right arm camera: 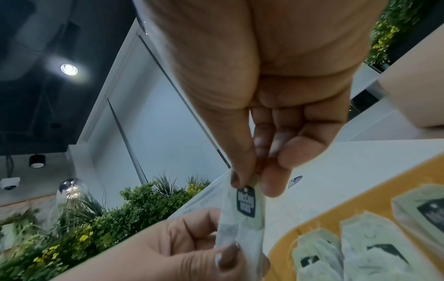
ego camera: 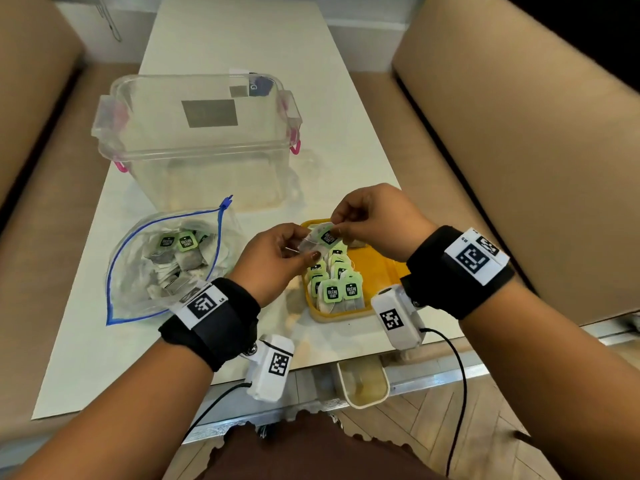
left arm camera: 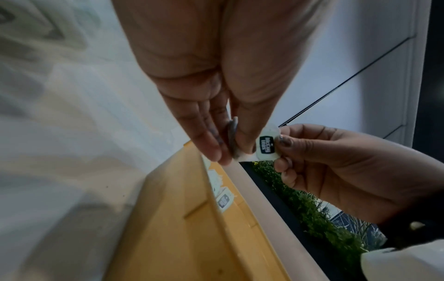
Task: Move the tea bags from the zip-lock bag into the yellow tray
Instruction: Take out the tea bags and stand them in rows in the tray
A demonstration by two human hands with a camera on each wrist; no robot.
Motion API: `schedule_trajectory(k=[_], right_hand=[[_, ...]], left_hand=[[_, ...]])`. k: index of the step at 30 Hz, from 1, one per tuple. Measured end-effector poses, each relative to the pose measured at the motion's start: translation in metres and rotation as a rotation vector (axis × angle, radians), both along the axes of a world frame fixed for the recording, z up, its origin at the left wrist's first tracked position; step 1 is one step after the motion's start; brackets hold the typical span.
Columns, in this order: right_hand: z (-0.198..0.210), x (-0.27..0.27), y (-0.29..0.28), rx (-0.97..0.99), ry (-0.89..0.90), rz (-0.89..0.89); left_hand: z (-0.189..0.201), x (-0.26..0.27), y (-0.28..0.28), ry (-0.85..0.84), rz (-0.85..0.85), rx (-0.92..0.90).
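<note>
White table (ego camera: 221, 39): above the yellow tray (ego camera: 388, 271), left hand (ego camera: 273, 258) and right hand (ego camera: 374, 220) pinch one tea bag (ego camera: 320, 239); lower it flat beside the rows

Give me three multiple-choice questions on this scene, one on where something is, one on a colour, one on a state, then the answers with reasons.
1. Where does the clear zip-lock bag with the blue seal lie?
A. left of the yellow plastic tray
B. inside the tray
C. in the clear plastic storage box

2. What colour are the paper tags on the tea bags in the tray?
A. red
B. green
C. blue

3. How is the held tea bag carried?
A. lying on an open palm
B. pinched by both hands
C. dropped on the white table

Answers: 1 A, the bag lies flat on the table beside the tray. 2 B, light green tags show. 3 B, the left hand pinches its pouch, the right hand its tag.
</note>
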State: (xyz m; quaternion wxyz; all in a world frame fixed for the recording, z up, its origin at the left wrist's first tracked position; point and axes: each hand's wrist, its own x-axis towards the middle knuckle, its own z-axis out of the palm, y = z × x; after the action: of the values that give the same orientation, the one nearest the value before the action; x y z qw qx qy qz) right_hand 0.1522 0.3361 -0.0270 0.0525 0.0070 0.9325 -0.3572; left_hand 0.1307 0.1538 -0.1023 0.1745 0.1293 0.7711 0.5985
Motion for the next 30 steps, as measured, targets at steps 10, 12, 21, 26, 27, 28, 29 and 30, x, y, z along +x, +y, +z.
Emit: schedule_trajectory(k=[10, 12, 21, 26, 27, 28, 29, 30], right_hand=[[0.014, -0.022, 0.036, 0.625, -0.071, 0.097], [0.004, -0.030, 0.038, 0.710, -0.187, 0.122], [-0.026, -0.048, 0.034, 0.762, -0.268, 0.146], [-0.025, -0.055, 0.029, 0.770, -0.289, 0.140], [-0.025, -0.055, 0.028, 0.778, -0.298, 0.137], [-0.026, -0.056, 0.028, 0.782, -0.299, 0.133], [-0.026, -0.056, 0.028, 0.784, -0.296, 0.128], [-0.028, -0.056, 0.028, 0.788, -0.289, 0.123]], left_hand=[[-0.014, 0.000, -0.004, 0.097, 0.069, -0.313], [-0.016, 0.003, -0.003, 0.077, 0.043, -0.332], [-0.012, 0.010, -0.002, 0.074, 0.051, -0.322], [-0.011, 0.012, -0.002, 0.058, 0.059, -0.316], [-0.010, 0.012, -0.002, 0.054, 0.060, -0.317], [-0.010, 0.012, -0.002, 0.052, 0.061, -0.317], [-0.009, 0.012, -0.002, 0.052, 0.062, -0.318], [-0.009, 0.012, -0.002, 0.050, 0.063, -0.318]])
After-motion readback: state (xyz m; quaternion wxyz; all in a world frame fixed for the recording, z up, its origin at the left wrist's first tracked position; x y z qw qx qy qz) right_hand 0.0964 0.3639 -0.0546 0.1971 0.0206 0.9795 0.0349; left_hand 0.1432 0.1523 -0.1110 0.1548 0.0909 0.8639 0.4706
